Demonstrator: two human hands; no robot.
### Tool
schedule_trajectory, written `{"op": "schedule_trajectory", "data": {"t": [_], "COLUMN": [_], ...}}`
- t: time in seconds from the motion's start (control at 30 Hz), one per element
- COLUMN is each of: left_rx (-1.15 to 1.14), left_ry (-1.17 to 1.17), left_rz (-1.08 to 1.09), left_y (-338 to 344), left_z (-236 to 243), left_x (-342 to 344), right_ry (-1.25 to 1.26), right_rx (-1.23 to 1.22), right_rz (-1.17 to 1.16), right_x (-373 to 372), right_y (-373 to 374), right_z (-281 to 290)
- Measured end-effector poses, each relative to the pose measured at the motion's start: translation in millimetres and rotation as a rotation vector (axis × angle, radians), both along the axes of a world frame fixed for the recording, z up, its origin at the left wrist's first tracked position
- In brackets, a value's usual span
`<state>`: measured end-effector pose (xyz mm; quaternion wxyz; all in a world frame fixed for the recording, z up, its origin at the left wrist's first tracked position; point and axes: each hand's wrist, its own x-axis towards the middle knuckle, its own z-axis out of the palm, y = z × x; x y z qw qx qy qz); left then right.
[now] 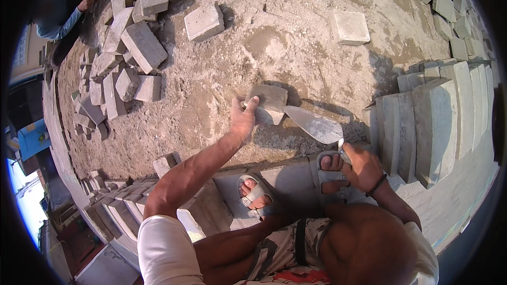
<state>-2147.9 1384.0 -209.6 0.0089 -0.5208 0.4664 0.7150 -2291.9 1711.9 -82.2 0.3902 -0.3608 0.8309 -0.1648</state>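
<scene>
In my left hand (244, 117) is a grey paving block (270, 100), gripped at its left side with the thumb over the top, above the sandy ground. My right hand (364, 168) is wrapped round the handle of a pointed trowel (317, 125). The trowel's blade reaches up and left, and its tip comes close to the block's right edge; whether they touch I cannot tell. Dried, pale stuff coats part of the blade. Shadows of block and trowel fall on the ground just beyond them.
A heap of loose blocks (142, 47) lies at the far left, with single blocks (205, 22) on the sand (206, 87). Upright slabs (435, 121) stand at the right. Stacked blocks (124, 206) line the lower left. Another person (66, 21) crouches at the far left. My sandalled feet (256, 195) rest on blocks.
</scene>
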Motion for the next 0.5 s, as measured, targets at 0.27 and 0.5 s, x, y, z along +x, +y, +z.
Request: {"op": "schedule_trajectory", "data": {"t": [0.27, 0.5], "left_rx": [-0.087, -0.107], "left_ry": [-0.022, -0.004], "left_rz": [-0.021, 0.022], "left_y": [12.4, 16.2], "left_z": [6.0, 4.3], "left_x": [-9.3, -6.6], "right_ry": [0.016, 0.013], "right_rx": [0.033, 0.085], "right_rz": [0.009, 0.025], "right_x": [-11.3, -5.6], "right_y": [-9.0, -2.9], "right_z": [-8.0, -0.3]}}
